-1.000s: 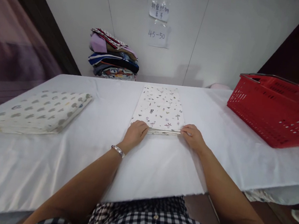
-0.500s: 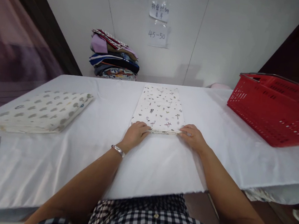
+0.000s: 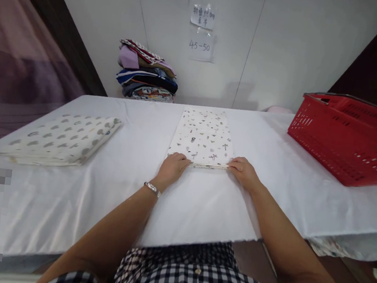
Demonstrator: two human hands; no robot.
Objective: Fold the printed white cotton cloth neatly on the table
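The small printed cloth [image 3: 203,137] lies folded long and flat in the middle of the white table [image 3: 134,199]. The left hand [image 3: 171,169] and right hand [image 3: 243,171] each pinch a near corner. 1 folded spotted cloth [image 3: 62,139] already lies at the left. This one looks nearly folded.

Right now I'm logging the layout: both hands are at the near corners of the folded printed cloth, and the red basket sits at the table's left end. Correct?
Not quite. The head view shows the red basket at the table's right end. Left hand and right hand are indeed at the near corners of the folded printed cloth.
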